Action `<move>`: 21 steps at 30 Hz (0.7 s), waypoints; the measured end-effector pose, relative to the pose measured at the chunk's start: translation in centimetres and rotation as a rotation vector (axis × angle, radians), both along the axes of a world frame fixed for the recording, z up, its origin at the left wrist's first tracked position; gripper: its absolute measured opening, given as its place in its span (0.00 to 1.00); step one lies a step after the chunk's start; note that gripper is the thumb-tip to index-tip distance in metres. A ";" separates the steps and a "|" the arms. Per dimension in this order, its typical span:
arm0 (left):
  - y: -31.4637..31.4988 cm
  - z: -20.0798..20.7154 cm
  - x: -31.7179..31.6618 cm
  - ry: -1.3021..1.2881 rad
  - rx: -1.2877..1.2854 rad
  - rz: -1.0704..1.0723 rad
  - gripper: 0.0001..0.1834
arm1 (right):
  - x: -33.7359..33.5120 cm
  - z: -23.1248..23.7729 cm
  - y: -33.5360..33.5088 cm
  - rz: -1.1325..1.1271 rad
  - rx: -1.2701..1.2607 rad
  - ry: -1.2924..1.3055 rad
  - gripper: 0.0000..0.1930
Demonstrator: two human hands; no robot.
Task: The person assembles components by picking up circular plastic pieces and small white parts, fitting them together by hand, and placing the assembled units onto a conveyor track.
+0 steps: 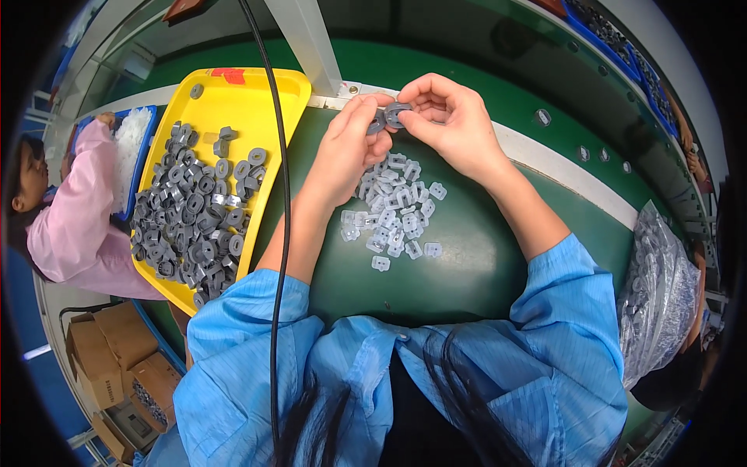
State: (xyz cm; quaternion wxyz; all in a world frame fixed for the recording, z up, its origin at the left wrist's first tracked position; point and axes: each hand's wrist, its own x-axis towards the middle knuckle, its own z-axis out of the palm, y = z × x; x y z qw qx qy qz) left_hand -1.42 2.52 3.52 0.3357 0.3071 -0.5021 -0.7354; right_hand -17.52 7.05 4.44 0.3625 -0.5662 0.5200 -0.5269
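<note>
Both of my hands meet above the far edge of the green work table [467, 265]. Pinched in the fingers of my left hand [348, 140] is a small grey plastic ring-shaped part [377, 123]. Thumb and fingers of my right hand [459, 128] close on a second grey plastic part [395, 114], right beside the first; whether the two are joined I cannot tell. Below my hands lies a loose pile of translucent white plastic pieces [397, 206]. To the left, a yellow tray [289, 87] bears a heap of grey plastic parts [191, 210].
A black cable [282, 202] hangs down between tray and left arm. Past the white rail [560, 173] runs a green belt with several small parts. A filled clear bag [657, 288] stands right. At left are a person in pink [82, 222], a blue tray [145, 163] and cardboard boxes [113, 350].
</note>
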 end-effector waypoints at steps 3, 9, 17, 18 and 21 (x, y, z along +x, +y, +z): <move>0.0 -0.4 0.4 0.016 0.041 -0.038 0.12 | 0.4 0.1 0.0 -0.019 0.046 -0.011 0.09; -0.6 -1.1 0.4 -0.176 -0.520 0.091 0.09 | 0.1 0.8 0.3 0.083 0.048 0.023 0.09; 0.3 0.0 0.0 0.114 -0.025 0.005 0.11 | 0.9 -0.2 0.2 0.099 -0.084 -0.299 0.11; 0.3 0.0 0.1 0.148 0.113 -0.040 0.11 | 0.8 -0.4 -0.1 0.118 0.016 -0.353 0.11; -0.3 -0.4 0.9 0.206 0.239 -0.116 0.11 | -0.2 -0.8 -0.7 0.155 0.154 -0.419 0.11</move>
